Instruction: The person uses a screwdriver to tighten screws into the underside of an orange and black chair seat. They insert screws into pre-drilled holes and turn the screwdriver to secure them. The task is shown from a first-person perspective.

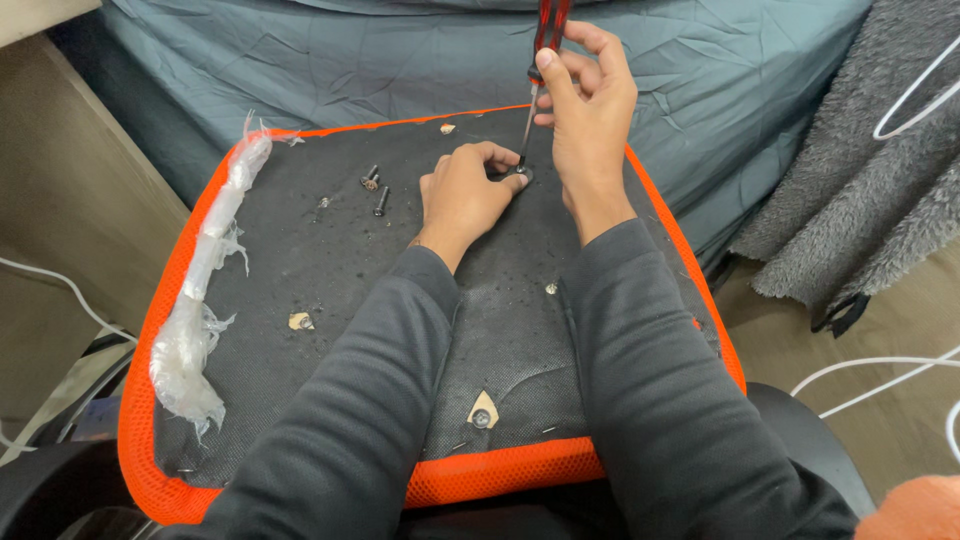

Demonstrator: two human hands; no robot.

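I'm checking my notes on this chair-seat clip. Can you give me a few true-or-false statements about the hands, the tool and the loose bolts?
1. The right hand holds a red-handled screwdriver. True.
2. The left hand rests on the grey rug. False: it rests on the black seat, at the screwdriver tip.
3. Loose bolts lie left of the left hand. True.
4. The seat's rim is blue. False: it is orange.
5. Torn clear plastic clings to the seat's left edge. True.
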